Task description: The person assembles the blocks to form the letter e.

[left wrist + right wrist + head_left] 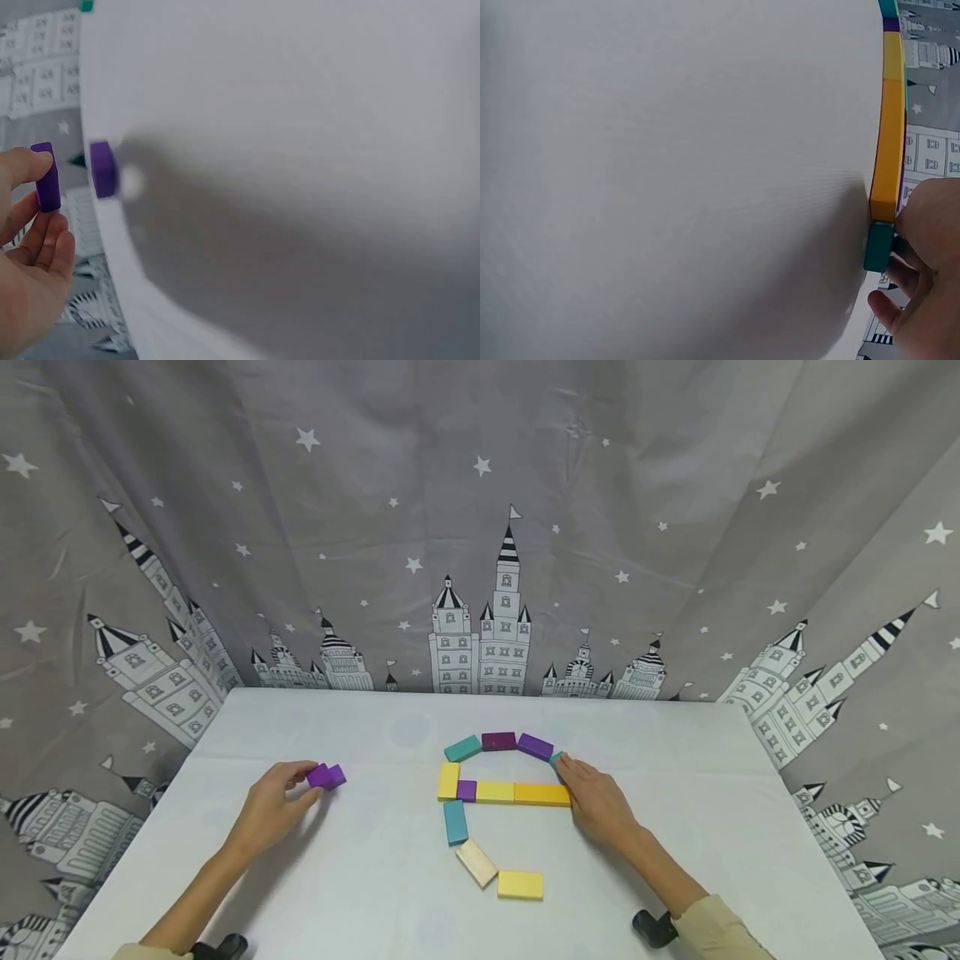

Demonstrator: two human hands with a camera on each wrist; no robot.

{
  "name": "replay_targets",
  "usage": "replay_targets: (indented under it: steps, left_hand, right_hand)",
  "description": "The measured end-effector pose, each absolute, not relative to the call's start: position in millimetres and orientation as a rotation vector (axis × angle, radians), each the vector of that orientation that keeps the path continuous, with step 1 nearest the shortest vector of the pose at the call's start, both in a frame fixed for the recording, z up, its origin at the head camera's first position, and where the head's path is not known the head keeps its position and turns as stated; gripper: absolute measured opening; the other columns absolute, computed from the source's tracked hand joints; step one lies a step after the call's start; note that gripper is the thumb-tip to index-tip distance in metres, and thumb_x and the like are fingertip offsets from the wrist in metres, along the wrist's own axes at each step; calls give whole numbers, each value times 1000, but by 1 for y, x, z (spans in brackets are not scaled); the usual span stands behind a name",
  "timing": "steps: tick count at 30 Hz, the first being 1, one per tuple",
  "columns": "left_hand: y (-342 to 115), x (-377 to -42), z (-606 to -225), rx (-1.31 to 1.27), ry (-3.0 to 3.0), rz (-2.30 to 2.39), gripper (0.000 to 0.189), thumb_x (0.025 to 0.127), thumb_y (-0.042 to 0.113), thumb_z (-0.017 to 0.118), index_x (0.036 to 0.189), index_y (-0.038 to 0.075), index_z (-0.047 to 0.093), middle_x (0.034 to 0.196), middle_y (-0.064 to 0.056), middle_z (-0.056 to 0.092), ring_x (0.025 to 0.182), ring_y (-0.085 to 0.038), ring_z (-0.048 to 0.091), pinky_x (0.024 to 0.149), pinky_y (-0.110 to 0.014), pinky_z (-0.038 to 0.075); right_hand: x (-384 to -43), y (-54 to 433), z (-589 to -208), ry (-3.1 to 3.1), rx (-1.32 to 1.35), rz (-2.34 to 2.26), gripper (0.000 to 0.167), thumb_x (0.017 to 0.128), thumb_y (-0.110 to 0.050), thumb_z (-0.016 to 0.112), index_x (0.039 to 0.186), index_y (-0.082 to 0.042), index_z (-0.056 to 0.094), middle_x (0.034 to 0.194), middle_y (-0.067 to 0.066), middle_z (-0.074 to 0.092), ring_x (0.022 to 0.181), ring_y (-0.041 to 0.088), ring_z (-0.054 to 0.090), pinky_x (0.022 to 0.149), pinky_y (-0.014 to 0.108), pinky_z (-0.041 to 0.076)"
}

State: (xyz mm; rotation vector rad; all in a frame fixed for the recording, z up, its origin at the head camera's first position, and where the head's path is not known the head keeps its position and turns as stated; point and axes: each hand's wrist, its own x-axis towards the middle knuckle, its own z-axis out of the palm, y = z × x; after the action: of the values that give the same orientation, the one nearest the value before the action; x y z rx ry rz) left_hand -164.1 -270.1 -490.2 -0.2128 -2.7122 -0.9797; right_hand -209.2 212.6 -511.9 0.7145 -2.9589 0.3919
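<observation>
My left hand [267, 806] pinches a small purple block [46, 178] between thumb and fingers, left of the block outline. A second purple block [103, 169] stands on the table just beyond it; the two overlap in the head view. At the right end of a long orange block [542, 794], my right hand [603, 802] holds a teal block [879, 246] with its fingers and thumb around it. The hand covers most of that block in the head view. Its end lies against the orange block in the right wrist view.
A curve of blocks runs from another purple block [536, 746] past a maroon one [498, 741] and a second teal one [462, 748], down the left to a yellow block [520, 885]. A straight row crosses inside. Behind the white table [375, 860] hangs a grey curtain [637, 460].
</observation>
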Motion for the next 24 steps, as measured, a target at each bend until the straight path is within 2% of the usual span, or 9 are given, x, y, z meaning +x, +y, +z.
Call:
replay_targets:
  steps: [11,16,24]
  left_hand:
    - [-210,-167,-481,-448,-2594,-1005,40,77,-4,81,115,-4,67,106,-14,66,93,-29,65,80,-48,56]
    - [-178,-162,-480,-504,-2639,-1075,39,79,-1,82,115,0,68,107,-9,67,95,-24,63,82,-44,57]
    - [-133,-158,-481,-668,-2681,-1223,38,82,3,81,117,4,68,110,-6,66,97,-25,64,84,-40,57]
  right_hand:
    - [-211,215,-517,-2970,720,441,47,100,-8,55,146,0,48,150,14,46,138,33,42,112,51,34]
    - [-210,216,-519,-2998,688,484,47,102,-9,54,148,-1,45,151,14,44,140,34,40,114,52,30]
    - [-211,218,-521,-3025,682,503,47,104,-12,50,150,-1,42,153,14,41,142,36,34,115,56,26]
